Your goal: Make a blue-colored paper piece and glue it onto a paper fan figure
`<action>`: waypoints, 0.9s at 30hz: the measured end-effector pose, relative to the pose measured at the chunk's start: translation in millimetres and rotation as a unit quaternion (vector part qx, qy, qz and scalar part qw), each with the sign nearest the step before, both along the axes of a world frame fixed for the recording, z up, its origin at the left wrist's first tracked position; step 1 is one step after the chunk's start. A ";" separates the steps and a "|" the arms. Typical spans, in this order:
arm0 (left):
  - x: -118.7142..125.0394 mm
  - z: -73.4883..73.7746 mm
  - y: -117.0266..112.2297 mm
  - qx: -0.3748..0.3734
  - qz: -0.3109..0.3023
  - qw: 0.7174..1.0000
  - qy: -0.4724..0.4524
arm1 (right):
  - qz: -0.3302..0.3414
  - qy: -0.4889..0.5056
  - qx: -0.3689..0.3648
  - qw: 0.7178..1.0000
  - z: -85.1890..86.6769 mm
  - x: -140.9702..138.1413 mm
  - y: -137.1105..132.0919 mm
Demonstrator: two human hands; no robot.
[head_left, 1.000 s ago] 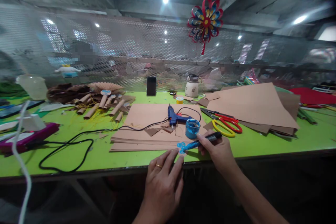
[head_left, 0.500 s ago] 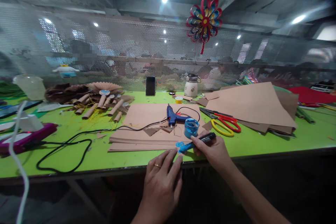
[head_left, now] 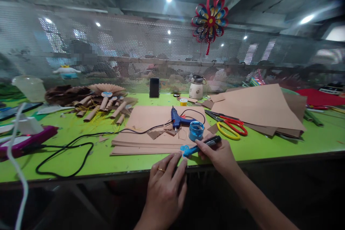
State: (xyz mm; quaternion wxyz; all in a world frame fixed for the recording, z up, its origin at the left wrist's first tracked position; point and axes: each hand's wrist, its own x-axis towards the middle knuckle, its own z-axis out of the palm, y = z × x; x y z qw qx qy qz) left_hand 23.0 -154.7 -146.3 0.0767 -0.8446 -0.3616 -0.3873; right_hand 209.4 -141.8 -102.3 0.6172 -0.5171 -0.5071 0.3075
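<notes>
Tip of the blue-smeared marker (head_left: 191, 150) on the small paper piece (head_left: 184, 148), by the near edge of the surface (head_left: 107, 165).
From the piece, the left hand (head_left: 167, 187) lies at seven o'clock, fingers part-bent, tips at its near side; whether they pinch it cannot be told. The right hand (head_left: 219, 153), at three o'clock, is closed round the marker. The paint pot (head_left: 194, 133) stands at one o'clock, the glue gun (head_left: 176, 119) near twelve. Light strokes probably work best, left fingertips firm but clear of the blue, right knuckles off the pot.
</notes>
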 end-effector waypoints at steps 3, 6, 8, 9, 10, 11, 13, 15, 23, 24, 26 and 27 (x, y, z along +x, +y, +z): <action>-0.1 0.3 -0.2 0.000 0.000 1.000 -0.002 | 0.006 0.001 -0.003 1.000 -0.7 0.1 -0.1; -0.7 1.2 -0.8 -0.001 -0.005 1.000 -0.005 | -0.008 0.006 -0.002 1.000 0.2 0.8 -0.9; -1.0 1.2 -0.9 -0.004 -0.006 1.000 -0.003 | -0.018 0.004 0.005 1.000 0.5 1.6 -1.3; -1.0 0.9 -0.8 -0.006 -0.006 1.000 -0.002 | -0.023 0.003 0.008 1.000 0.5 2.0 -1.3; -1.0 0.5 -0.7 -0.009 -0.006 1.000 -0.002 | -0.028 0.002 0.010 1.000 0.3 2.3 -1.3; -0.9 0.1 -0.5 -0.010 -0.005 1.000 -0.004 | -0.033 0.003 0.011 0.999 0.2 2.7 -1.3; -0.8 -0.5 -0.3 -0.012 -0.006 1.000 -0.008 | -0.038 0.010 0.014 0.999 -0.1 3.2 -1.2; -0.6 -0.3 -0.3 -0.009 -0.006 1.000 -0.012 | -0.040 0.025 0.016 0.999 0.4 3.6 -1.4; -0.5 1.9 -1.4 -0.003 -0.004 1.000 -0.012 | -0.034 0.039 0.013 0.999 5.0 1.7 -2.8; -0.4 1.7 -1.3 -0.003 -0.003 1.000 -0.011 | -0.032 0.032 0.011 0.999 5.0 1.4 -2.8; -0.1 1.2 -1.2 -0.004 -0.002 1.000 -0.011 | -0.030 0.018 0.007 0.999 4.8 0.9 -2.9; 0.1 1.1 -1.1 -0.005 -0.003 1.000 -0.011 | -0.030 0.013 0.006 0.999 4.6 0.8 -3.0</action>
